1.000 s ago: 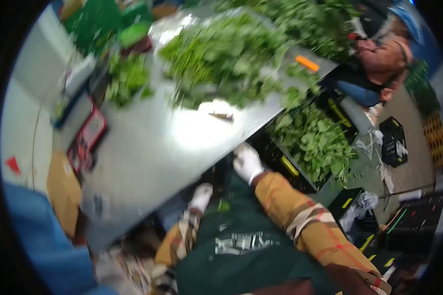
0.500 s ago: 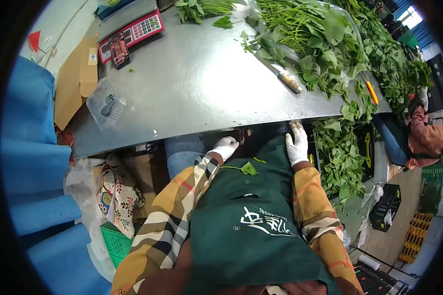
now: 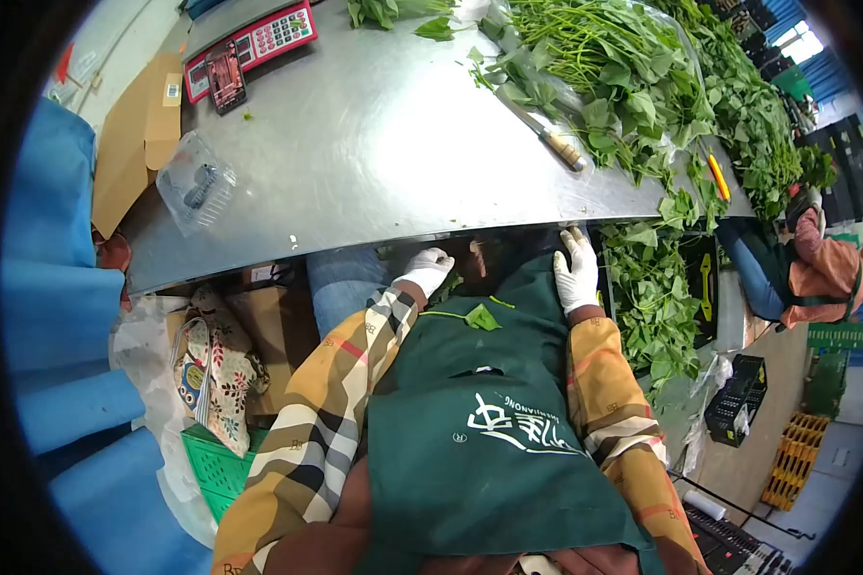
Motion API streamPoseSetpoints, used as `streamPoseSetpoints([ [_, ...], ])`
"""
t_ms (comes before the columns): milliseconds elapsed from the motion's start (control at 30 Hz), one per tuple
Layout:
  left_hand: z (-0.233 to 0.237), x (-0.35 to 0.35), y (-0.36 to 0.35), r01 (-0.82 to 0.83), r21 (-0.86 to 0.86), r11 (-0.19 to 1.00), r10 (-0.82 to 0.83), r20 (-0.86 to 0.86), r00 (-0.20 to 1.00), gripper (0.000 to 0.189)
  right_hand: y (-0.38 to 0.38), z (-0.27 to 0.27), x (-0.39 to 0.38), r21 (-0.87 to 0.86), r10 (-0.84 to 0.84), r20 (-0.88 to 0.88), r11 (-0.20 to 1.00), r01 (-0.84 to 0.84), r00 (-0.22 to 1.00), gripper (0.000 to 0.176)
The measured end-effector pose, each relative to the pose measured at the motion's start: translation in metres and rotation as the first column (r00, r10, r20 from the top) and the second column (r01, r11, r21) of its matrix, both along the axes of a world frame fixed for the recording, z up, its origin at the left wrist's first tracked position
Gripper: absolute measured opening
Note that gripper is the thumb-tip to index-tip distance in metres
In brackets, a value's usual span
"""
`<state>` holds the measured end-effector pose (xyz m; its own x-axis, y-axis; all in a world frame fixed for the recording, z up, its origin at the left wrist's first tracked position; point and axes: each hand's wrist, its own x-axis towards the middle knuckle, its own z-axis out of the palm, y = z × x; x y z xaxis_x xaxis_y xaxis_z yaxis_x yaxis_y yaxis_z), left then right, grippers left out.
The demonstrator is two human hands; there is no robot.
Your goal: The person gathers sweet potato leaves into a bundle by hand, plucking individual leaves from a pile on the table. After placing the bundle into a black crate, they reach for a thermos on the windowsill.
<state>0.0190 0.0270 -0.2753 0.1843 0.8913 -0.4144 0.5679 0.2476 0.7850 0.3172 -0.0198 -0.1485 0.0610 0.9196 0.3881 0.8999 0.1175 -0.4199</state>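
My left hand, in a white glove, is just below the front edge of the metal table. Its fingers are curled together, and whatever they may hold is hidden. Dark green leafy bits show close beside that hand. My right hand, also gloved, lies with fingers stretched out along the side of the green apron at the table's edge. A loose green leaf with a long stem rests on the apron between my hands, with a small stem piece near it.
On the table lie a knife, a heap of leafy greens, an orange-handled tool, a red scale, a phone and a plastic bag. More greens fill a crate at right. Another person is at far right.
My left hand has shifted slightly left and up, fingers still curled. My right hand remains by the apron, fingers a little more spread. The whole view has moved slightly.
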Motion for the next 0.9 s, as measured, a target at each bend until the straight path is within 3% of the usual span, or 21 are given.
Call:
streamPoseSetpoints([
  [233,0.009,0.005,0.0,0.015,-0.036,0.999,-0.014,0.016,1.0,0.03,-0.005,-0.003,0.004,0.01,-0.012,-0.096,1.0,0.013,0.995,0.043],
  [433,0.011,0.001,0.0,0.019,-0.032,0.999,-0.018,0.011,1.0,0.03,0.003,0.002,-0.005,-0.02,-0.011,-0.017,1.0,0.011,1.0,0.043],
  [900,0.013,0.002,0.0,0.056,-0.066,0.996,-0.061,-0.069,0.996,0.032,0.0,0.001,0.001,-0.058,-0.029,-0.058,0.998,0.026,0.998,0.043],
])
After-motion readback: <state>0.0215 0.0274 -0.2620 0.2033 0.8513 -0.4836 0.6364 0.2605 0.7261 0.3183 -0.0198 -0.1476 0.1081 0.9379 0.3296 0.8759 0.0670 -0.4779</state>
